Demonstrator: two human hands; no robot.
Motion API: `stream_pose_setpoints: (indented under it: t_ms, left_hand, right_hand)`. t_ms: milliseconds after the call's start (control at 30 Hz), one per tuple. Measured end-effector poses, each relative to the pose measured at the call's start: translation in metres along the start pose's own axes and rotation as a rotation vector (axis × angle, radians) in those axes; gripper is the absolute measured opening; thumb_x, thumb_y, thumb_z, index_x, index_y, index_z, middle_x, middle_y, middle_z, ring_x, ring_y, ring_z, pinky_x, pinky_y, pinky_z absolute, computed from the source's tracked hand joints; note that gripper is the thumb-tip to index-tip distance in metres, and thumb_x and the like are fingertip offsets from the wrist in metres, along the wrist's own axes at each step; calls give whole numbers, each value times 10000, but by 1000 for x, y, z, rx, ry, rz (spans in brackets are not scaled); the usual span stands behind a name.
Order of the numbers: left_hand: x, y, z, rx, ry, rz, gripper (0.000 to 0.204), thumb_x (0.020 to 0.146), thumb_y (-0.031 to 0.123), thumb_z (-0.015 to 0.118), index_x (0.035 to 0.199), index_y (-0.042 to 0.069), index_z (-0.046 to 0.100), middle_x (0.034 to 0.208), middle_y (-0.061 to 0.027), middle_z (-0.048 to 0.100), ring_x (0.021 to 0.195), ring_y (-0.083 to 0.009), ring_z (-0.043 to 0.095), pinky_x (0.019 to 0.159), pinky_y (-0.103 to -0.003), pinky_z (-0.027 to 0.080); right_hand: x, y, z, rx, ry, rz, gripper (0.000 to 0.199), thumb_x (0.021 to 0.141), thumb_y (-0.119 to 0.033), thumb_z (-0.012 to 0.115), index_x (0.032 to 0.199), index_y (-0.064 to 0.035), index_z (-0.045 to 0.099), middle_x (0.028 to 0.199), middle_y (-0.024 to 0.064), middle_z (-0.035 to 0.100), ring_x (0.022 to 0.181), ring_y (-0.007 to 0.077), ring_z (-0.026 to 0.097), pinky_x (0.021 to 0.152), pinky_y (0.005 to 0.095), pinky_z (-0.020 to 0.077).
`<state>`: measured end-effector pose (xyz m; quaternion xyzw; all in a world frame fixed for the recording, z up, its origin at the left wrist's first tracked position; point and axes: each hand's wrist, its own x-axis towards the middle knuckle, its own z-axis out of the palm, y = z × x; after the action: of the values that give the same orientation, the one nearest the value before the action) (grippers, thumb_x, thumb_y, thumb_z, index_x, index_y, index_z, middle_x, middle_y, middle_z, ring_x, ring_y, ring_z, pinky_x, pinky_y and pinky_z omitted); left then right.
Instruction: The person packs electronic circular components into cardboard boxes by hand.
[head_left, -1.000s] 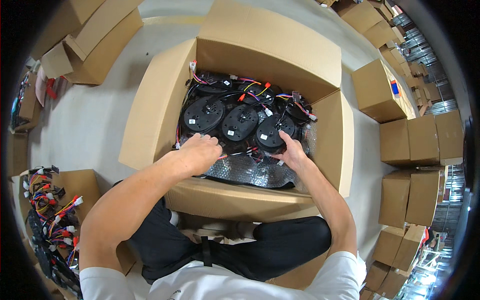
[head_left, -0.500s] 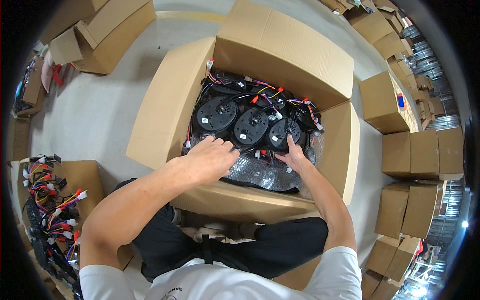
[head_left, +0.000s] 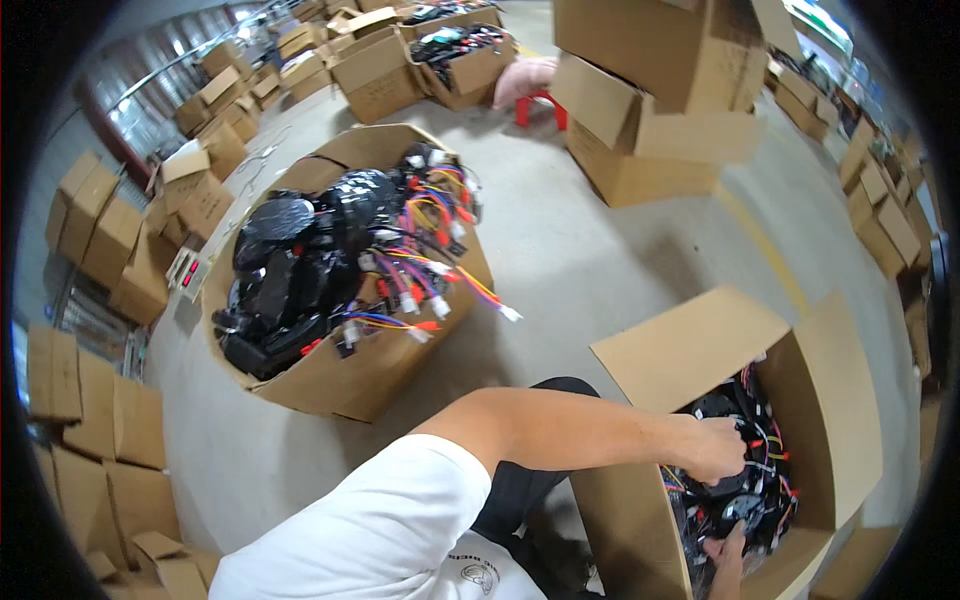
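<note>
In an open cardboard box (head_left: 835,420) at the lower right lie black round parts (head_left: 740,508) with coloured wires and small white and red plugs. My left hand (head_left: 715,450) reaches across into the box, its fingers curled down over the parts. What those fingers hold, if anything, is hidden. Nearer the box's front side, my right hand (head_left: 728,548) rests with thumb and fingers apart, the thumb against one of the round parts.
Left of me stands a large carton (head_left: 370,385) heaped with wrapped black parts, wires hanging over its edge. Beyond are a red stool (head_left: 541,108) with a pink bundle (head_left: 525,80) and stacked cartons (head_left: 640,165). A small device with a red display (head_left: 188,275) stands at left.
The view has swung left, so the open box now appears at the lower right and the heaped carton shows fully. Both hands are still in the box, the left one more curled.
</note>
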<state>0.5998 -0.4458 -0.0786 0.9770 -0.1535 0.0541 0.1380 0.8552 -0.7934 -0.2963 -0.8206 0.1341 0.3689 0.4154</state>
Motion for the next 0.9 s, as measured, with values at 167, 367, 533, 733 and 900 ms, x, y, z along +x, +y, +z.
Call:
stream_pose_setpoints:
  t_ms: [167, 367, 533, 733, 900]
  left_hand:
    - [-110, 2, -74, -184, 780, -198, 235, 870, 229, 710, 1022, 54, 673, 1019, -141, 679, 991, -332, 656, 872, -451, 523]
    - [-374, -9, -171, 403, 1296, -859, 429, 800, 96, 794, 1186, 1, 631, 1186, -171, 631, 1112, -322, 625, 989, -388, 496]
    - [-508, -4, -164, 444, 771, -1350, 1002, 760, 452, 824, 1458, -99, 362, 1474, -344, 390, 1400, -461, 385, 1152, -450, 350]
    - [-495, -42, -157, 555, 882, -1479, 681, 855, 354, 670, 1340, -91, 495, 1278, -317, 579, 1098, -450, 643, 937, -502, 530]
    - [-520, -37, -194, 805, 706, -1672, 802, 841, 233, 641, 1472, -110, 284, 1043, -279, 661, 879, -414, 709, 766, -483, 592]
  right_hand:
    - [-13, -14, 29, -524, 239, -176, 726, 980, -598, 510, 1111, 114, 569, 953, 304, 674, 821, 441, 692, 651, 530, 571]
    - [4, -5, -70, -983, 620, -1051, 514, 973, -398, 610, 986, 115, 594, 849, 294, 672, 758, 453, 676, 697, 502, 545]
    - [-32, -50, 14, -525, 194, -567, 389, 959, -291, 640, 917, 91, 587, 680, 173, 613, 424, 264, 587, 362, 414, 449]
    - [-85, -83, -5, -702, 185, -1169, 291, 942, -208, 614, 842, 64, 644, 631, 91, 594, 512, 164, 555, 492, 332, 451]
    - [-152, -118, 55, -643, 63, -1173, 281, 906, -172, 644, 982, 96, 677, 709, 148, 644, 642, 189, 594, 626, 357, 471]
